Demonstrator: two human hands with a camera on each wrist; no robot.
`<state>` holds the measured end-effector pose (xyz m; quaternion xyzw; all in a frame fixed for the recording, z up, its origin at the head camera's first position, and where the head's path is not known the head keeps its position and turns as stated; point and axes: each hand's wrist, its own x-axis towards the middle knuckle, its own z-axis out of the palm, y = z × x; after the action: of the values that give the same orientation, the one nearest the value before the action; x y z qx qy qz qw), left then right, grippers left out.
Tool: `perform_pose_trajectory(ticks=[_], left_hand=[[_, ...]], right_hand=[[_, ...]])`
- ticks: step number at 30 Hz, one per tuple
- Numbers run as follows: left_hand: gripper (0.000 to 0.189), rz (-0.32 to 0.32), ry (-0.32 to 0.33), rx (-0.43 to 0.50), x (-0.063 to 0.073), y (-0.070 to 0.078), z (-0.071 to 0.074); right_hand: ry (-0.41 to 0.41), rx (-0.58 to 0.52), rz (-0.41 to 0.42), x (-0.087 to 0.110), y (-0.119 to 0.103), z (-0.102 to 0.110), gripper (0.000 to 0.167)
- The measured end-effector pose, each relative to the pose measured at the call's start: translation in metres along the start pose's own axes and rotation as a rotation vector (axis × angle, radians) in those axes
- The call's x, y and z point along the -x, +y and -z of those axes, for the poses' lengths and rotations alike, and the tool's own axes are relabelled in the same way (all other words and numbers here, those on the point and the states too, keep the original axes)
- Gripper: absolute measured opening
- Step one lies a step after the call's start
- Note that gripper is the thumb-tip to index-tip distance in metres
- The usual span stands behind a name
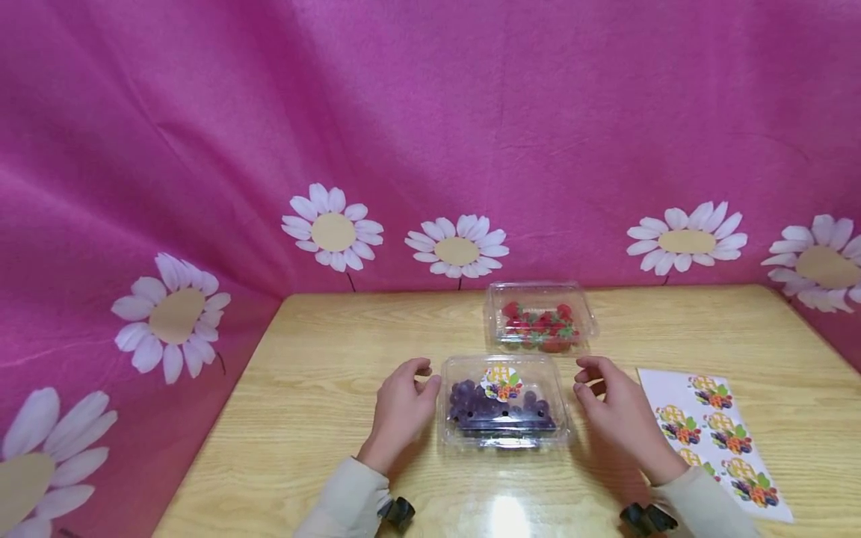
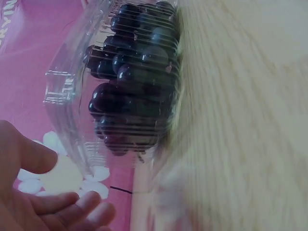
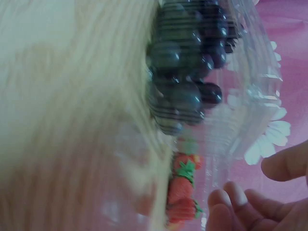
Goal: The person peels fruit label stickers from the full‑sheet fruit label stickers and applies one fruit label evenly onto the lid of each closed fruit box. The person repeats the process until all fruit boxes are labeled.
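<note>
The left hand [image 1: 406,403] and right hand [image 1: 622,411], fingers loosely bent and grasping nothing, flank a ridged clear-plastic box [image 1: 538,377] of round, glossy grapes [image 1: 471,407] on the wood-grained bench [image 1: 336,336], its lid bearing a fruit sticker [image 1: 501,382]. Behind sits a strawberry box [image 1: 538,294]; right, a white sticker sheet [image 1: 662,385]. Creased magenta cloth [image 1: 538,112] printed with daisies [image 1: 332,232] hangs beyond.

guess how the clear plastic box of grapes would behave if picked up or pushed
The clear plastic box would probably flex if squeezed, since its walls look thin. Being low and broad, it would likely slide across the wooden tabletop rather than tip. The dark grapes are round and don't fill it, so they may shift when tilted.
</note>
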<state>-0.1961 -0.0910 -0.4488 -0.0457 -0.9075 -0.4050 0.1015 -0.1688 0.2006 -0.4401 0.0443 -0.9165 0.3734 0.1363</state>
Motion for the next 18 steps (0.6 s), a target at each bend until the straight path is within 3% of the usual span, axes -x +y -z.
perform_pose_trajectory(ticks=[4,8,11,18], left_hand=[[0.027,0.095,-0.048,-0.010,-0.002,-0.001,-0.005],[0.026,0.146,-0.154,0.041,-0.003,-0.002,-0.007],[0.036,0.175,-0.203,0.112,-0.004,-0.002,-0.008],[0.036,0.215,-0.210,0.246,-0.003,-0.005,-0.010]], right_hand=[[-0.112,0.028,-0.139,0.000,0.002,-0.007,0.030],[-0.204,0.058,-0.196,-0.001,0.003,-0.014,0.027],[-0.210,0.078,-0.207,-0.001,0.002,-0.018,0.027],[-0.172,0.083,-0.217,0.003,0.001,-0.026,0.027]])
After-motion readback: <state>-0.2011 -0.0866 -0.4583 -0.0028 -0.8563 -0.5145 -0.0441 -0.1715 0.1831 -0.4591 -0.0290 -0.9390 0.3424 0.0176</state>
